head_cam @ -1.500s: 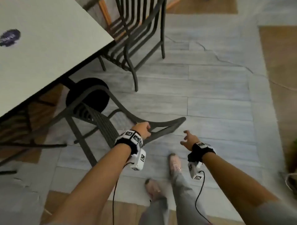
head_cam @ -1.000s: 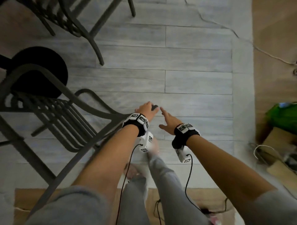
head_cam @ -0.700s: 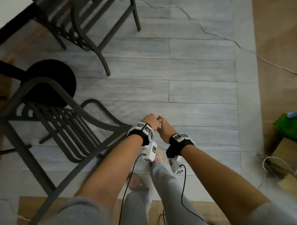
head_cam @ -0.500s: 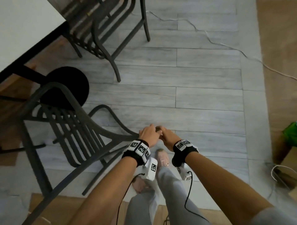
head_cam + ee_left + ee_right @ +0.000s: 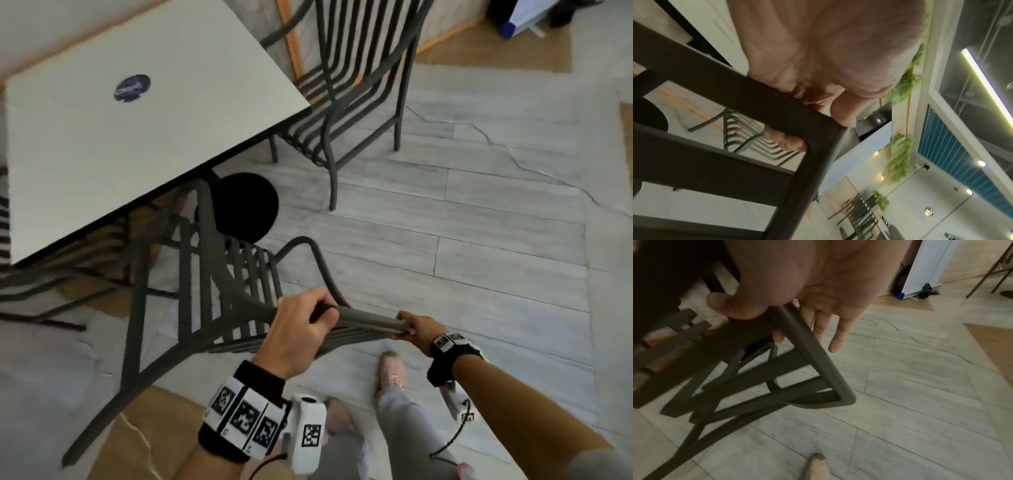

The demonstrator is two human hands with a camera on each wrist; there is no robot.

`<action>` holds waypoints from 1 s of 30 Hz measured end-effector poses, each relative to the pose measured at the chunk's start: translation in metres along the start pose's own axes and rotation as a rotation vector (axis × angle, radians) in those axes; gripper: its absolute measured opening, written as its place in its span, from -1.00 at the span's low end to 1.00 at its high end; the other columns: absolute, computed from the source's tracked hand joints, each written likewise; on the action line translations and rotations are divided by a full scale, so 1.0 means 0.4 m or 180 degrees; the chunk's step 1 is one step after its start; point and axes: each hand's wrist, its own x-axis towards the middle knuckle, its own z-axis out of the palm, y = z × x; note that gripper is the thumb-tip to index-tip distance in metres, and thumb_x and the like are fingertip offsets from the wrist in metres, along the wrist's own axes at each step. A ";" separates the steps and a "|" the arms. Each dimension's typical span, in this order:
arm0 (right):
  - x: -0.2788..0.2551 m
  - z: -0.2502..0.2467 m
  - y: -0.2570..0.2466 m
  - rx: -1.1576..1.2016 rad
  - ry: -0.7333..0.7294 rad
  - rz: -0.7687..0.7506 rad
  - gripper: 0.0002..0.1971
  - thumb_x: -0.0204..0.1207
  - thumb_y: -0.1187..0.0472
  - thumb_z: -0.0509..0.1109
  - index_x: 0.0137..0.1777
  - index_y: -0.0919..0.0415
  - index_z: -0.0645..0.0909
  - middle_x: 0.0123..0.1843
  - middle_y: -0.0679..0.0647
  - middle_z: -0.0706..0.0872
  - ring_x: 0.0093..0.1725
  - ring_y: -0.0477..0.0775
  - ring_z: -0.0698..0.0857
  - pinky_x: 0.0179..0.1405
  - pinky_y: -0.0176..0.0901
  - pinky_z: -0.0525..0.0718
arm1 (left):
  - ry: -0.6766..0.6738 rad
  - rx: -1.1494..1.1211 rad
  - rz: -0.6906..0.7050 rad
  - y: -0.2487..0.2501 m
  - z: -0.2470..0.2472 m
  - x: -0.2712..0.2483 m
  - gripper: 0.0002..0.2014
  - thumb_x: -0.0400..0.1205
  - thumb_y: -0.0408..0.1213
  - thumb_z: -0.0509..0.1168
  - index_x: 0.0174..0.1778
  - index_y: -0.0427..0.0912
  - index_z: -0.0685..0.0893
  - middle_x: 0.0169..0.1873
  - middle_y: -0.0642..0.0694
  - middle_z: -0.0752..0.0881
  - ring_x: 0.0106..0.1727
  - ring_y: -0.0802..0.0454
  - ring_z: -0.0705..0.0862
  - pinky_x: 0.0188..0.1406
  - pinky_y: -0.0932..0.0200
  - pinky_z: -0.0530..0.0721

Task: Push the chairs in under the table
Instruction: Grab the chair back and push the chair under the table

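On the near chair's top rail, I am seeing both hands gripping. My left hand is curling around the rail near its left end, thumb on top and fingertips wrapping underneath. My right hand is clamping the rail near its right corner, thumb pressing one side, though 2 fingers are hanging straight past it. That chair is standing with its front partly beneath the table edge, beside the black round base. Another chair is sitting at the table's far corner, seat partly tucked under.
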 end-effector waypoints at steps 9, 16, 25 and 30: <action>-0.123 0.044 0.002 -0.0214 0.0112 0.0256 -0.77 0.38 -0.14 0.50 -0.22 0.00 0.66 -0.25 0.02 0.73 -0.21 0.06 0.69 -0.27 -0.16 0.59 | 0.0513 -0.0401 0.0460 -0.014 -0.078 -0.221 -0.74 0.53 0.00 0.16 -0.38 -0.07 0.54 -0.53 0.12 0.47 -0.46 0.18 0.47 -0.35 0.34 0.33; -0.173 -0.037 -0.112 -0.0602 0.0667 -0.0217 -0.55 0.11 -0.32 0.58 -0.28 0.04 0.66 -0.34 -0.01 0.72 -0.32 0.02 0.67 -0.41 -0.17 0.58 | 0.1300 -0.0467 0.0590 -0.050 -0.138 -0.378 -0.43 0.45 0.30 0.30 -0.42 -0.24 0.55 -0.54 -0.22 0.52 -0.45 -0.14 0.52 -0.42 -0.08 0.48; -0.264 -0.126 -0.303 -0.1259 0.1045 -0.0834 -0.61 0.20 -0.33 0.52 -0.41 -0.01 0.63 -0.48 -0.02 0.64 -0.38 0.11 0.64 -0.40 -0.16 0.48 | 0.2476 -0.1301 0.0536 -0.163 -0.169 -0.554 -0.64 0.38 -0.13 0.40 -0.51 -0.33 0.47 -0.58 -0.37 0.42 -0.51 -0.33 0.45 -0.51 -0.20 0.57; -0.310 -0.129 -0.370 -0.1468 0.1151 -0.1289 -0.68 0.25 -0.17 0.59 -0.46 -0.07 0.52 -0.53 -0.02 0.58 -0.47 0.15 0.60 -0.39 -0.18 0.39 | 0.3007 -0.1635 0.0622 -0.251 -0.202 -0.607 -0.74 0.31 -0.25 0.34 -0.55 -0.37 0.48 -0.61 -0.10 0.50 -0.50 -0.14 0.47 -0.46 0.18 0.49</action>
